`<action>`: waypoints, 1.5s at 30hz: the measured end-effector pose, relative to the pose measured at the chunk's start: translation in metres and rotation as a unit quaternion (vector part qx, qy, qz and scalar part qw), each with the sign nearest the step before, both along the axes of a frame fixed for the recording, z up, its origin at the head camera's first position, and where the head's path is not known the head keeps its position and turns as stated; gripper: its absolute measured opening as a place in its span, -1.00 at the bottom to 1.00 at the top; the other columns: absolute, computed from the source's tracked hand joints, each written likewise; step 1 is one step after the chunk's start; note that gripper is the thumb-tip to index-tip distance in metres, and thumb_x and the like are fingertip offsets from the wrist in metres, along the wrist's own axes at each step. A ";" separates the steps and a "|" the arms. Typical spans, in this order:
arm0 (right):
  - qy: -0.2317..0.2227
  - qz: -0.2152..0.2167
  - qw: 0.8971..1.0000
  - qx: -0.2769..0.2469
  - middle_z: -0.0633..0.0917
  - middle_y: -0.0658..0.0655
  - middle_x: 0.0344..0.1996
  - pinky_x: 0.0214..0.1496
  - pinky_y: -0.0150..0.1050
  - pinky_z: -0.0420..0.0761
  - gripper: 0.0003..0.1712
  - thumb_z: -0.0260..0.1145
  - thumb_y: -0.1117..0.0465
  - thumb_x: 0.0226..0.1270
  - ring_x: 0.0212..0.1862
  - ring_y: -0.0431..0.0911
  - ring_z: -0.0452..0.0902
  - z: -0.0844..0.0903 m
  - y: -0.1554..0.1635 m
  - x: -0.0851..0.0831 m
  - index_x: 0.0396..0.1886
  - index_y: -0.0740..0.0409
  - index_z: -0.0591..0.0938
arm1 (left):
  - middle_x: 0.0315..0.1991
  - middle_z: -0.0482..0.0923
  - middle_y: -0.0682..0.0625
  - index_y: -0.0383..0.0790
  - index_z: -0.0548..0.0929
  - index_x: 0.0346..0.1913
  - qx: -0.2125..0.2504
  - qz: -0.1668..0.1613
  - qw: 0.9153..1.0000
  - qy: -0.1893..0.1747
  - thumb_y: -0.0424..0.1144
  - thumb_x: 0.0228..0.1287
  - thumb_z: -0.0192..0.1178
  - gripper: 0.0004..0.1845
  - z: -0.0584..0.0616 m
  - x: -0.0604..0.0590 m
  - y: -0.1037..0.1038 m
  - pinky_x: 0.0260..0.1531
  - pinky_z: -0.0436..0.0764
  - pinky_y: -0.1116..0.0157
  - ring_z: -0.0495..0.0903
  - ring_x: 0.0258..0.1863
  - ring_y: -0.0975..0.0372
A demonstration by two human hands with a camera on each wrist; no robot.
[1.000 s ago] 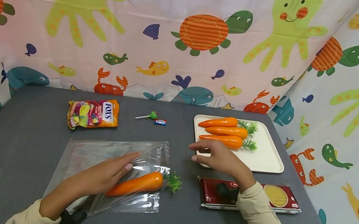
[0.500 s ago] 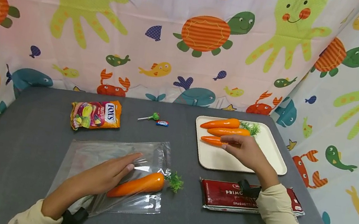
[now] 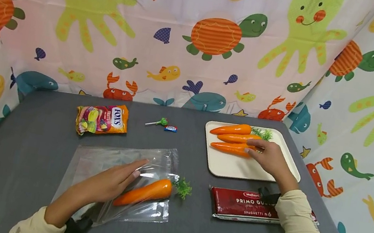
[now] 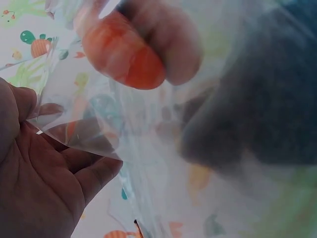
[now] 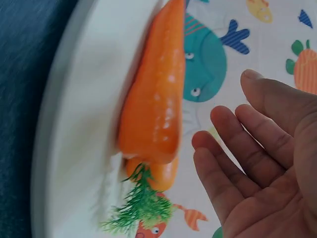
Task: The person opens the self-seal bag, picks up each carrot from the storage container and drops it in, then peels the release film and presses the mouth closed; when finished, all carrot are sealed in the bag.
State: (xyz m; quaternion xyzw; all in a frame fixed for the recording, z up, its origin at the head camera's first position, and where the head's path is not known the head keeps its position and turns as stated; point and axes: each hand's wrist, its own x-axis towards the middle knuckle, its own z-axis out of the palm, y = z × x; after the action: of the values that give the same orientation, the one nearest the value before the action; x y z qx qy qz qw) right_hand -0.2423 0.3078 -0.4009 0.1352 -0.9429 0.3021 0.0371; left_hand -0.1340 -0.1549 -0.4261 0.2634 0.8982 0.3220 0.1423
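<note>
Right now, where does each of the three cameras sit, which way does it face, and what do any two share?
Head: high, looking down at the grey table; both forearms, left hand and right hand show.
Left wrist: beside the palm, looking through the clear bag at a blurred carrot.
Right wrist: beside the open fingers, facing the tray carrots.
Shared: head and right wrist both show the tray carrots.

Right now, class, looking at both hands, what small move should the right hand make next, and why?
Probably curl its fingers round the nearest carrot on the tray. The right hand hovers open over that carrot's leafy end, with no grip yet, while the left hand presses the clear bag flat, one carrot in the bag partly inside.
</note>
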 end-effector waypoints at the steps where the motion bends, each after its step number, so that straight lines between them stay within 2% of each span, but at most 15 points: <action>1: 0.001 -0.004 1.000 -0.003 0.68 0.34 -0.04 0.00 0.10 0.59 -0.61 0.39 0.24 0.28 0.00 0.20 0.59 -0.001 0.002 -0.001 0.05 0.36 0.66 | 0.45 0.20 -0.09 -0.12 0.11 0.53 0.001 -0.003 1.000 0.004 -0.11 0.60 -0.19 -0.46 0.000 -0.001 0.000 0.30 0.25 -0.07 0.26 0.37 0.00; 7: -0.005 -0.015 1.000 -0.016 0.63 0.39 0.03 0.06 0.14 0.55 -0.57 0.38 0.22 0.30 0.07 0.27 0.53 -0.006 0.011 -0.006 0.09 0.37 0.63 | 0.44 0.21 -0.10 -0.13 0.11 0.53 0.004 -0.009 1.000 0.002 -0.10 0.61 -0.19 -0.46 0.001 -0.006 0.000 0.30 0.25 -0.06 0.27 0.37 0.00; 16: -0.050 -0.019 0.999 0.000 0.58 0.41 0.08 0.13 0.15 0.51 -0.54 0.36 0.21 0.31 0.09 0.29 0.48 -0.013 0.021 -0.008 0.14 0.37 0.60 | 0.43 0.22 -0.12 -0.13 0.09 0.54 0.011 -0.018 1.000 -0.006 -0.09 0.61 -0.21 -0.46 -0.001 -0.006 -0.003 0.29 0.26 -0.07 0.28 0.36 -0.01; 24: -0.058 0.002 0.998 -0.020 0.58 0.42 0.08 0.17 0.16 0.46 -0.54 0.35 0.24 0.33 0.10 0.27 0.47 -0.015 0.025 -0.009 0.15 0.39 0.58 | 0.44 0.22 -0.09 -0.14 0.13 0.53 0.001 -0.013 1.000 -0.003 -0.08 0.61 -0.20 -0.46 0.004 -0.006 -0.002 0.30 0.26 -0.06 0.28 0.37 0.01; 31: -0.091 0.019 0.995 -0.031 0.58 0.37 0.12 0.21 0.13 0.44 -0.53 0.34 0.22 0.35 0.18 0.25 0.45 -0.014 0.025 -0.011 0.20 0.34 0.56 | 0.43 0.24 -0.09 -0.14 0.16 0.52 0.001 -0.011 1.000 0.010 -0.13 0.60 -0.18 -0.48 0.006 -0.006 -0.002 0.30 0.27 -0.06 0.29 0.36 0.01; 38: -0.102 0.036 0.994 -0.006 0.58 0.36 0.13 0.22 0.15 0.43 -0.51 0.33 0.24 0.34 0.16 0.24 0.46 -0.010 0.022 -0.016 0.22 0.33 0.55 | 0.44 0.21 -0.08 -0.14 0.15 0.52 0.005 -0.010 1.000 0.004 -0.06 0.61 -0.21 -0.46 0.005 -0.006 -0.004 0.30 0.26 -0.05 0.27 0.37 0.02; 45: -0.101 0.045 0.993 0.029 0.59 0.35 0.08 0.15 0.11 0.49 -0.50 0.35 0.24 0.32 0.08 0.18 0.48 -0.010 0.019 -0.023 0.22 0.33 0.55 | 0.44 0.21 -0.07 -0.15 0.15 0.52 0.006 -0.004 1.000 0.004 -0.14 0.60 -0.17 -0.48 0.006 -0.006 -0.004 0.30 0.26 -0.05 0.27 0.37 0.02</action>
State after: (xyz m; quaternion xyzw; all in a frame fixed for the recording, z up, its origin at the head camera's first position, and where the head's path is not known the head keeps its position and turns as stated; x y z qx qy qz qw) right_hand -0.2655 0.3265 -0.4107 0.1470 -0.9433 0.2878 -0.0759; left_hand -0.1395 -0.1588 -0.4203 0.2693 0.8956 0.3261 0.1379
